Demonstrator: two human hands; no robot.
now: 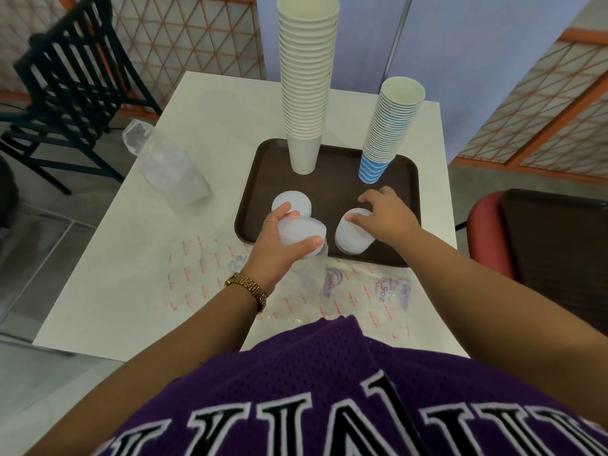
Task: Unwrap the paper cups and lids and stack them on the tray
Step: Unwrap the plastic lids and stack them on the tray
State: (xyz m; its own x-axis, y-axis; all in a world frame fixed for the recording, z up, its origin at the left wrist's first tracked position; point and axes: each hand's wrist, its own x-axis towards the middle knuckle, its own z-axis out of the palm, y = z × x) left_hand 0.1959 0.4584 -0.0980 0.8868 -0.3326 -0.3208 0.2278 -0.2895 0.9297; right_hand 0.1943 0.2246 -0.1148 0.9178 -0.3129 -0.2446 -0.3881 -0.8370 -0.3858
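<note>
Step in hand: lids being stacked on the tray; cups appear already done.
Tray: dark brown, on the white tabletop, far of centre.
White cup stack: tall, upright, far-left part of the tray.
Blue-striped cup stack: shorter, upright, far-right part of the tray.
Left hand: fingers and thumb curled round a bundle of white lids, its clear wrapper trailing below, over the tray's near edge.
Right hand: fingers spread, resting on top of a low lid stack at the tray's near right.
Third lid pile: on the tray, just beyond the left hand.
Spent wrappers: printed film on the near tabletop; clear sleeve at the left.
Next move, as judged: free the held lids of their wrapper and set them squarely on a pile, steadying it against toppling.
</note>
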